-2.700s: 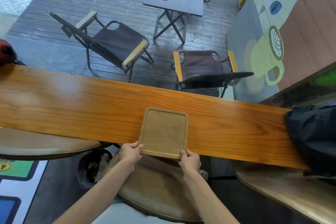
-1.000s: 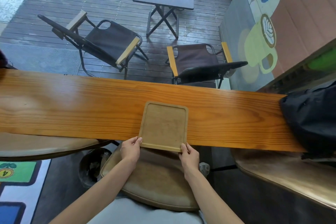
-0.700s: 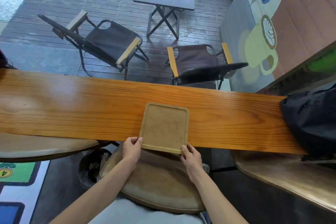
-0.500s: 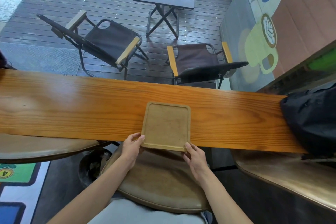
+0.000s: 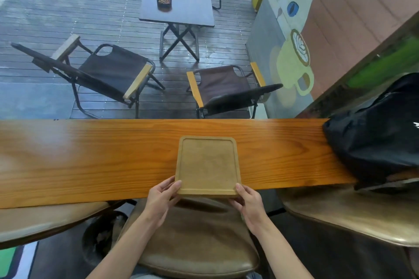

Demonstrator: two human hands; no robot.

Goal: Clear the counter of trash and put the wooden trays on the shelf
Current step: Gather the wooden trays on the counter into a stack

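Wooden tray (image 5: 207, 164) on counter (image 5: 90, 156) — now squared, both hands (image 5: 161, 199) pinching its near corners

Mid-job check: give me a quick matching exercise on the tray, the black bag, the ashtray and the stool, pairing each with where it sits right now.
Things:
1. wooden tray
2. black bag
3. ashtray
4. padded stool

Places:
A. on the folding table out on the deck
B. under the counter, below the forearms
C. at the counter's near edge, held at its near corners by the left hand and the right hand
D. at the counter's right end

Pairs: 1-C, 2-D, 3-A, 4-B
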